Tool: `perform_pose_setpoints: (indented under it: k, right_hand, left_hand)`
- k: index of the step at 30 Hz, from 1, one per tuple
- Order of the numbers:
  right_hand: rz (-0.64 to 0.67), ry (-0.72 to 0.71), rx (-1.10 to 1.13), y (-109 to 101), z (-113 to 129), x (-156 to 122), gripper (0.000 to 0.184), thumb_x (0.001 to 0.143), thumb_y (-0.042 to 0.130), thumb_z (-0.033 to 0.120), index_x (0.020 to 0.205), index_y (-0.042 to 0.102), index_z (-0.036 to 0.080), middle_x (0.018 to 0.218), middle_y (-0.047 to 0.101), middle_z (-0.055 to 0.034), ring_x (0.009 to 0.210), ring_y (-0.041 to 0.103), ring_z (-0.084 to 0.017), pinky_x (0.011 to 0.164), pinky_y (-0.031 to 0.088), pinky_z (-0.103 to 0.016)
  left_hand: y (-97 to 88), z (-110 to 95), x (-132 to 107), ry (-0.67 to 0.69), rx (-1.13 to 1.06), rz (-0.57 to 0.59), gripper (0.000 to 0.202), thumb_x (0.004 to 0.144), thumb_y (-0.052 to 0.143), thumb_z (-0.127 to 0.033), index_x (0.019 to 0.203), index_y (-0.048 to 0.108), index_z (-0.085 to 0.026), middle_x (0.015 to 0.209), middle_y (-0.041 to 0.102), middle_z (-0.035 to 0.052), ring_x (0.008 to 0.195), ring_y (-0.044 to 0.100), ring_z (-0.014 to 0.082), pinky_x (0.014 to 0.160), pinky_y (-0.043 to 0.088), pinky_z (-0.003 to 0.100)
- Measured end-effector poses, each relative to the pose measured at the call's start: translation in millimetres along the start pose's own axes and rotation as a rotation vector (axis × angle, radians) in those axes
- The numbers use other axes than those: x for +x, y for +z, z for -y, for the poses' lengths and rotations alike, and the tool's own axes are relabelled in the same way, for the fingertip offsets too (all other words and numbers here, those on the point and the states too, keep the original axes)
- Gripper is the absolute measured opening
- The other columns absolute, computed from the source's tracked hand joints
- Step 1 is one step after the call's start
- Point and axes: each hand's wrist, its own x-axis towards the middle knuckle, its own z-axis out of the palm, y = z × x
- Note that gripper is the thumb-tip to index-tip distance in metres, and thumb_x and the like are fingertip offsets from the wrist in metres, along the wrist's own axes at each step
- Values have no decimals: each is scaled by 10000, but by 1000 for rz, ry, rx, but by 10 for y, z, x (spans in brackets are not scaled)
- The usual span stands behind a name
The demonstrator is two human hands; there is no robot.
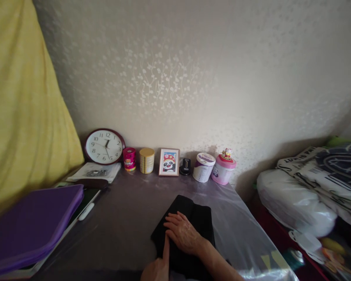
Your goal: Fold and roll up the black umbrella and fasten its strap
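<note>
A piece of black folded cloth (203, 218) lies on the table in front of me, at the lower middle of the head view; its exact kind I cannot tell. My right hand (183, 234) rests flat on top of it, fingers stretched toward the upper left. At the bottom edge, my left hand (156, 269) is partly cut off by the frame. Its index finger points forward along the cloth's left side, with the tip touching or very near the right thumb. The other left fingers are mostly hidden.
A purple folder-like stack (35, 222) and a white pen-like object (86, 211) lie at the left. Along the wall stand a clock (105, 146), a red can (129, 159), a yellow can (146, 160), a picture frame (169, 162) and tubs (203, 168). Bagged bedding (292, 199) sits right.
</note>
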Motion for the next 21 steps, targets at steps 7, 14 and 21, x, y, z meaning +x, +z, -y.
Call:
perform_pose_setpoints:
  k: [7, 14, 21]
  right_hand:
    - [9, 35, -110, -23, -327, 262, 317, 944, 335, 316, 1037, 632, 255, 1172, 607, -5, 1221, 405, -151, 1064, 181, -373]
    - [-2, 226, -219, -98, -671, 437, 319, 941, 329, 267, 953, 645, 222, 1060, 651, -28, 1140, 463, -166, 1003, 255, -356]
    - [-292, 630, -267, -393, -1000, 124, 293, 921, 354, 259, 1031, 611, 171, 1158, 590, -117, 1062, 527, -215, 911, 374, -357]
  left_hand:
    - [39, 5, 55, -36, -39, 52, 865, 735, 438, -50, 1373, -141, -122, 976, 687, 155, 884, 656, 246, 775, 481, 384]
    - [80, 31, 86, -40, -64, 53, 885, 738, 432, -81, 1353, -204, -109, 972, 691, 124, 887, 648, 246, 773, 465, 382]
    - [84, 43, 21, -4, -68, 12, 813, 788, 381, -136, 1346, -204, -50, 916, 696, 110, 810, 643, 210, 693, 450, 308]
